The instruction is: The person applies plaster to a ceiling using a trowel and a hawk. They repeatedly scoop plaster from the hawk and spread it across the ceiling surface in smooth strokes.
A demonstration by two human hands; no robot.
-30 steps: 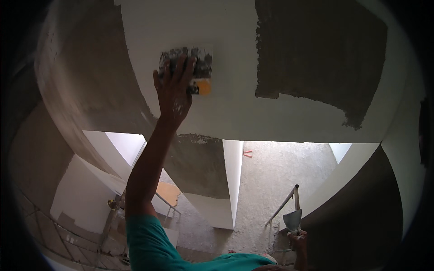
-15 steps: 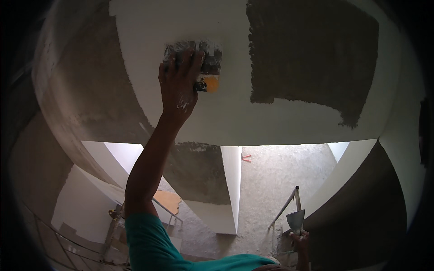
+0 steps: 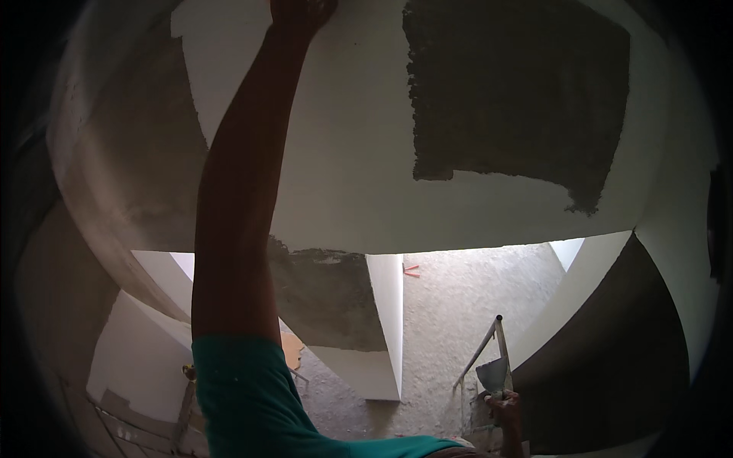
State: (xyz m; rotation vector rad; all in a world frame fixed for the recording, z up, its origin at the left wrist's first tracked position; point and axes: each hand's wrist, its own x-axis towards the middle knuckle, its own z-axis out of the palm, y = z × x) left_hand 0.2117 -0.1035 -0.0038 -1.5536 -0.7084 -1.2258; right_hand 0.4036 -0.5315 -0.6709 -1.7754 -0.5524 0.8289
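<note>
My left arm reaches straight up to the white plastered ceiling (image 3: 343, 168). Only the heel of my left hand (image 3: 301, 11) shows at the top edge; its fingers and the float with the orange handle that it gripped in the earlier frames are cut off. Low at the right, my right hand (image 3: 505, 404) is closed around the handle of a metal trowel (image 3: 492, 375), with the grey blade pointing up. A large dark grey patch (image 3: 519, 99) of unfinished ceiling lies to the right of the raised arm.
A smaller grey patch (image 3: 324, 298) sits under the ceiling edge. Below are a white wall end (image 3: 386, 320), a rough pale surface (image 3: 458, 298) with a small red mark (image 3: 411, 269), a thin metal rail (image 3: 481, 351) and an orange object (image 3: 291, 348).
My left hand has slid up the ceiling with the float until both leave the top edge. The view has tilted, so the dark patch looks larger. The right hand stays low with the trowel.
</note>
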